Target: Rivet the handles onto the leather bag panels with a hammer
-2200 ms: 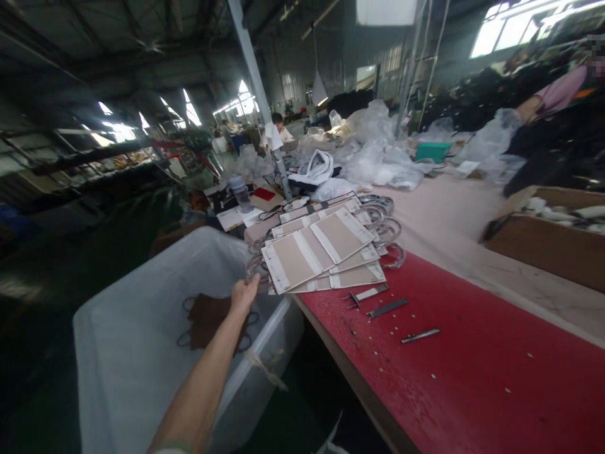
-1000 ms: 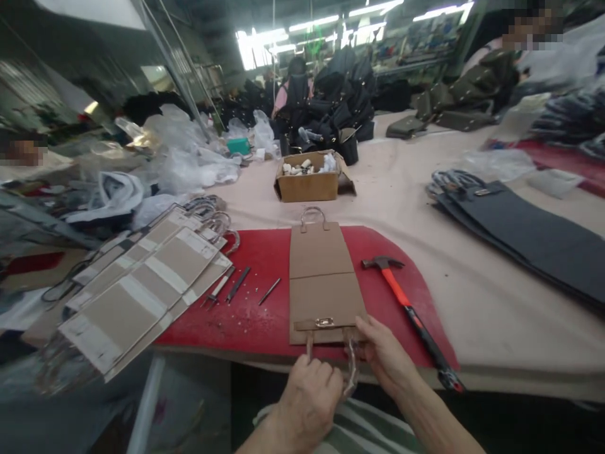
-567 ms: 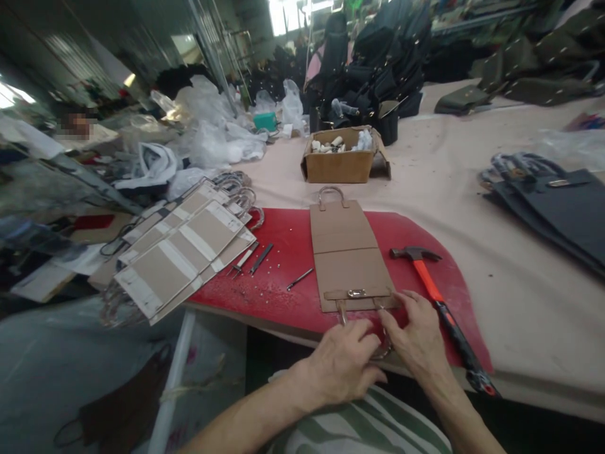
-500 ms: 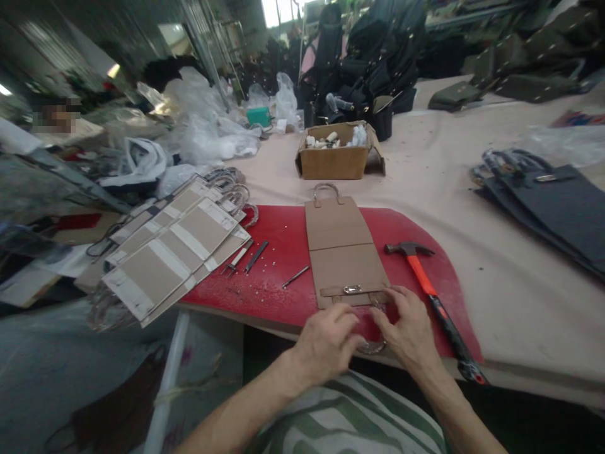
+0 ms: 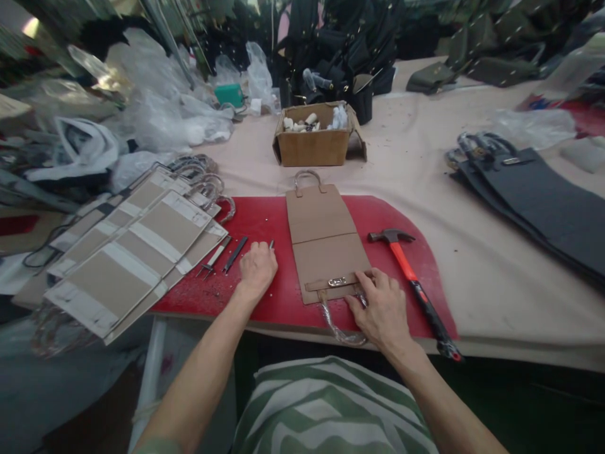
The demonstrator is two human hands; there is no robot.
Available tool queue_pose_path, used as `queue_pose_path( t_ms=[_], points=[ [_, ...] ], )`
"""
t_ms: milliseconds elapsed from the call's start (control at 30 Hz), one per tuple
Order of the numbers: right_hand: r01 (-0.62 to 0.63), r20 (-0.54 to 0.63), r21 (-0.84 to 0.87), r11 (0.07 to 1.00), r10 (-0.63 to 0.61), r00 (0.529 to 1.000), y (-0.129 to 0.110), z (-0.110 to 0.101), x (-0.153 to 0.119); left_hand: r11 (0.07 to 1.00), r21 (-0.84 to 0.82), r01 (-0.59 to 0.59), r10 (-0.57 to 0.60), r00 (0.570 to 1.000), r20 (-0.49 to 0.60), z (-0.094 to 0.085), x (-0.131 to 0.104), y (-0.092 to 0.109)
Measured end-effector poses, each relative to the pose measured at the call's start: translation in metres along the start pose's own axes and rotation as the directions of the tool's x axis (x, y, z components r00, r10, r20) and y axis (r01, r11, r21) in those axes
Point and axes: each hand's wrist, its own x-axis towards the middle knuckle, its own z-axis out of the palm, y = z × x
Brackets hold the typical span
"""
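Note:
A tan bag panel (image 5: 324,221) lies flat, with a crease across its middle, a plastic-wrapped handle (image 5: 309,173) at the far end and another handle (image 5: 338,328) at the near end. A strap with a metal clasp (image 5: 337,282) crosses its near part. My right hand (image 5: 382,309) grips the near right corner, thumb and forefinger around the handle's base. To the panel's left, my left hand (image 5: 259,268) is closed around a thin metal rod (image 5: 271,244); only its tip shows. An orange-and-black claw hammer (image 5: 404,261) lies right of the panel.
Two slim tools, one light (image 5: 215,255) and one dark (image 5: 235,253), lie on the red mat (image 5: 255,214). Stacked tan panels (image 5: 142,246) are at left. Behind stands a cardboard box (image 5: 312,148) of small items; dark panels (image 5: 534,195) lie right.
My left hand has moved from the near handle, left and away from me, and closed on the thin rod. My right hand stays at the panel's corner. The view has shifted slightly.

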Motion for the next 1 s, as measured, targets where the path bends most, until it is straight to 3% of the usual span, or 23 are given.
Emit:
queue_pose_path(
  t_ms=[167,567,667,767,900,1000],
  points=[
    [0.029,0.013,-0.022,0.999,-0.029,1.0,-0.003,-0.002,-0.005,0.995,-0.039,0.096,-0.098,0.994,-0.055,0.005,0.023,-0.014],
    [0.187,-0.066,-0.11,0.976,-0.195,0.979,0.008,0.004,0.001,0.972,-0.204,0.113,-0.149,0.974,-0.17,0.01,-0.014,-0.026],
    [0.193,-0.102,-0.108,0.975,-0.204,0.974,0.012,0.008,-0.001,0.972,-0.204,0.118,-0.166,0.956,-0.241,0.004,-0.022,-0.039],
    [0.164,-0.128,-0.094,0.982,-0.175,0.976,0.012,0.012,-0.003,0.966,-0.133,0.221,-0.252,0.92,-0.302,-0.006,-0.02,-0.062],
    [0.12,-0.127,-0.08,0.99,-0.129,0.983,0.006,0.013,-0.003,0.942,-0.064,0.331,-0.336,0.937,-0.1,-0.014,-0.006,-0.086],
    [0.108,-0.115,-0.087,0.99,-0.118,0.986,0.003,0.012,-0.004,0.952,-0.03,0.304,-0.304,0.953,-0.007,-0.013,0.001,-0.083]
  ],
)
